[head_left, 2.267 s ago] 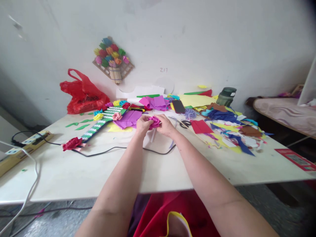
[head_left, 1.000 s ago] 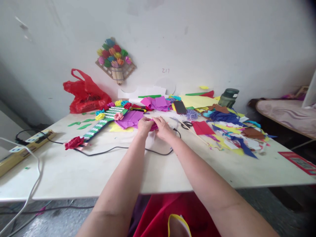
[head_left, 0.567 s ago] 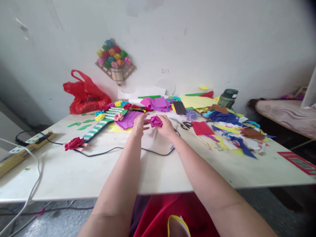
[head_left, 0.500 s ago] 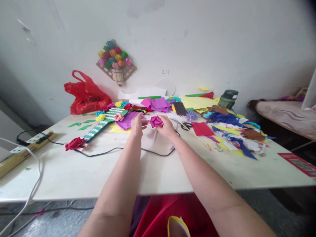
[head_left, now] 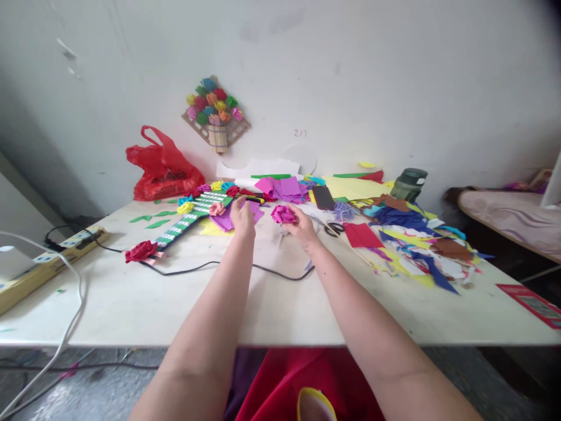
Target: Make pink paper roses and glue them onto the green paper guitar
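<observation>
My right hand (head_left: 303, 227) is closed around the edge of a magenta paper flower (head_left: 283, 214), its petals facing up and left. My left hand (head_left: 243, 216) is apart from the flower, empty and with its fingers loosely stretched, over a sheet of purple paper (head_left: 224, 221). To its left lies a green board with white stripes (head_left: 179, 222), edged with paper flowers such as a pink one (head_left: 216, 209) and a yellow one (head_left: 184, 207). A large red paper flower (head_left: 141, 251) sits at the board's lower end.
Scissors (head_left: 335, 228), red paper (head_left: 362, 235), a phone (head_left: 323, 197) and a heap of paper scraps (head_left: 416, 234) lie to the right, before a dark bottle (head_left: 409, 184). A black cable (head_left: 193, 269) crosses the table. A red bag (head_left: 166, 169) stands at back left.
My left hand has drawn back from the magenta flower, its fingers now pointing more upward. The flower has tilted in my right hand. The whole view has shifted slightly.
</observation>
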Demonstrator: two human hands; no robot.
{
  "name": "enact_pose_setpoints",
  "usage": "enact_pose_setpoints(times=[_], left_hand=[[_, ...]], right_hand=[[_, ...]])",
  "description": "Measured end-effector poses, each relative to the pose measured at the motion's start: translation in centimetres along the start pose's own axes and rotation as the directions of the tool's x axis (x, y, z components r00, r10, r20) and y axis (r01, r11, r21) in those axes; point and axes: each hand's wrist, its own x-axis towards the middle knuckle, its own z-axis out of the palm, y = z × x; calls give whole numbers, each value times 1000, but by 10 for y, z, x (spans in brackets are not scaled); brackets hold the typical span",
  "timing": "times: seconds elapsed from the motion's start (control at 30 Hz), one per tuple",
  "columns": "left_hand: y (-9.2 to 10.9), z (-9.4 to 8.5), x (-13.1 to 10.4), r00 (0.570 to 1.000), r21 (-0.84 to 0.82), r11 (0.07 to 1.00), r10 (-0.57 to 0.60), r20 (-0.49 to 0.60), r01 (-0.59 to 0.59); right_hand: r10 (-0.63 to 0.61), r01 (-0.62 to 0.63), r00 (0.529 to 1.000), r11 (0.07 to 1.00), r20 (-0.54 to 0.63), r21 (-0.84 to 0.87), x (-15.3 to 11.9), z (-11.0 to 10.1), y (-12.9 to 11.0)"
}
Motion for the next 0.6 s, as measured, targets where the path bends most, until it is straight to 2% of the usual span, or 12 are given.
enact_pose_setpoints(times=[0.07,0.13,0.2,0.23,0.3,0.4,0.43,0.5,0.6], left_hand=[[-3,6,-7,979,13,998,-66,193,65],[-8,11,-13,923,98,983,-178,341,153],[-10,14,-18,876,230,956,-266,403,185],[-11,15,-19,865,298,937,-295,406,179],[-10,15,-19,875,395,905,-315,369,159],[-4,14,-13,944,354,916,-270,192,190],[-2,13,-10,960,295,931,-256,113,214],[3,9,-3,965,132,956,-258,-41,261],[6,-1,9,924,-153,941,-330,-194,304]], right_hand=[[74,-75,997,992,15,101,-1,-2,-6],[114,-115,993,980,13,161,-2,-3,-11],[144,-143,990,971,4,192,-2,-4,-13],[160,-157,987,967,-1,200,-1,-5,-13],[184,-176,983,965,-22,193,1,-6,-10],[165,-157,983,982,-77,103,4,-8,-2],[147,-143,984,988,-96,48,6,-9,1],[99,-111,988,990,-119,-92,8,-10,4],[27,-53,996,940,-80,-337,11,-6,3]])
